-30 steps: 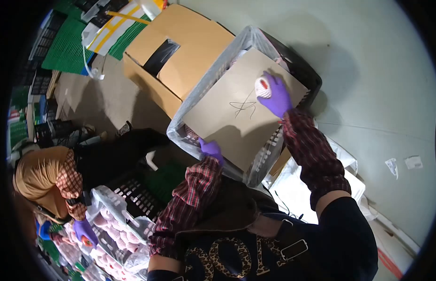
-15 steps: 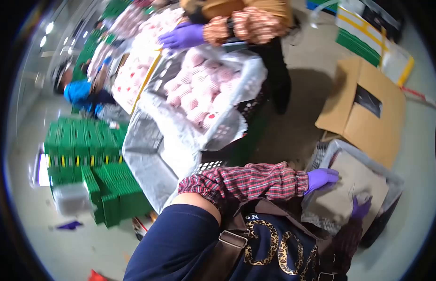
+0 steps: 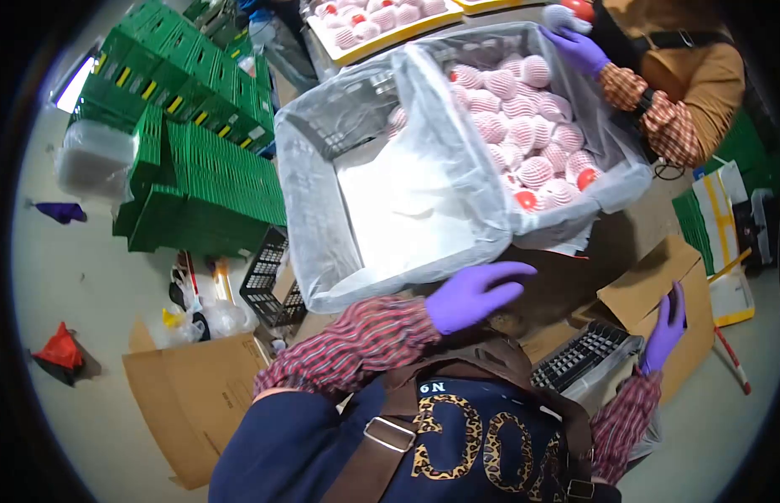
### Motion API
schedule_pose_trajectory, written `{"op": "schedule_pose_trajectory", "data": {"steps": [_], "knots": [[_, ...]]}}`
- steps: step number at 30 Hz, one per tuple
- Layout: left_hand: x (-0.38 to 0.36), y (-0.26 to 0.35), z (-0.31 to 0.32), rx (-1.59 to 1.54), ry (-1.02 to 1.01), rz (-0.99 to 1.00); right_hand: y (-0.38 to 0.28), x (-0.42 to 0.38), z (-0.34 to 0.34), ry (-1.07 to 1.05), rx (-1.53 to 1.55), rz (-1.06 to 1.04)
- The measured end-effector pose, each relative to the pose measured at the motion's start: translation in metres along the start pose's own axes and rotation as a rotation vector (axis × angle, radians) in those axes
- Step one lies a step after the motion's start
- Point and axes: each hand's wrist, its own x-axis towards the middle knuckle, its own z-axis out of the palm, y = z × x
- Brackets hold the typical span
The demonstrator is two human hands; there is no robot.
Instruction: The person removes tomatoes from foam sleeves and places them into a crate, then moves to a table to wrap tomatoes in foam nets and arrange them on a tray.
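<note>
My left hand, in a purple glove, is open with thumb and fingers spread, at the near edge of a crate lined with pale plastic. The crate's near part shows a white bottom and a few foam-netted pieces at its far side. My right hand, also gloved in purple, has its fingers stretched up and apart in front of a cardboard box. Below it stands a black crate with a plastic liner. Red fruits in pink foam nets fill the neighbouring lined crate.
A co-worker's purple-gloved hand is at the filled crate's far rim, by a foam-netted red fruit. Green crates are stacked at left. A flattened cardboard box and a red item lie on the floor.
My view has swung toward the lined crates. My left hand has left the cardboard sheet in the crate at right and come toward the lined crate. My right hand has risen beside the cardboard box.
</note>
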Motion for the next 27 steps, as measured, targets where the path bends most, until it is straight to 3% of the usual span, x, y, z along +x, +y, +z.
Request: {"op": "schedule_pose_trajectory", "data": {"steps": [4, 6, 9, 11, 18, 22, 23, 27], "knots": [[-0.082, -0.010, -0.093, 0.305, 0.374, -0.011, -0.119, -0.002, 0.117, -0.390, 0.262, -0.205], [-0.126, -0.042, -0.139, 0.534, 0.497, 0.063, -0.180, -0.016, 0.171, -0.599, 0.238, -0.348], [-0.181, -0.058, -0.178, 1.045, 0.468, -0.008, -0.239, -0.044, 0.260, -0.816, 0.238, -0.624], [-0.195, -0.067, -0.181, 1.026, 0.426, 0.045, -0.263, -0.064, 0.314, -0.969, 0.225, -0.672], [-0.200, -0.086, -0.189, 0.853, 0.434, 0.141, -0.268, -0.120, 0.441, -1.165, 0.043, -0.678], [-0.199, -0.094, -0.192, 0.797, 0.458, 0.152, -0.224, -0.117, 0.480, -1.268, -0.158, -0.651], [-0.201, -0.093, -0.193, 0.792, 0.453, 0.163, -0.217, -0.115, 0.481, -1.353, -0.218, -0.540], [-0.206, -0.085, -0.194, 0.886, 0.369, 0.111, -0.188, -0.099, 0.484, -1.334, -0.131, -0.406]]}}
